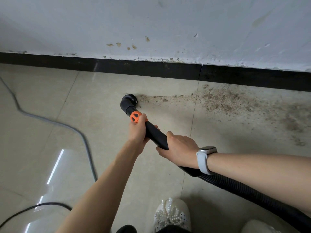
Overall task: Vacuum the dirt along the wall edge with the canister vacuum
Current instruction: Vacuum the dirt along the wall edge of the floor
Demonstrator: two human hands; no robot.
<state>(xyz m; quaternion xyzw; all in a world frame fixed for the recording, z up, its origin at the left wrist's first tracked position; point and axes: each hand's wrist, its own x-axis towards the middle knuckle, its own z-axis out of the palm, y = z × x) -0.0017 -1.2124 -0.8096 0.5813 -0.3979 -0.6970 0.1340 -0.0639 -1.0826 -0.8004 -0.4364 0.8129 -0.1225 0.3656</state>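
Observation:
A black vacuum wand (155,133) with an orange collar (136,116) ends in a round brush nozzle (129,100) that touches the beige tile floor. My left hand (137,130) grips the wand just behind the orange collar. My right hand (179,149), with a white watch on its wrist, grips the wand's rear end where the ribbed black hose (239,190) begins. Brown dirt (222,101) lies scattered to the right of the nozzle, along the black baseboard (151,70). The canister itself is out of view.
A grey cable (50,121) snakes across the floor on the left, and a black cord (33,207) curves at the lower left. The stained white wall (151,27) rises above the baseboard. A white beaded shoe (171,214) stands at the bottom.

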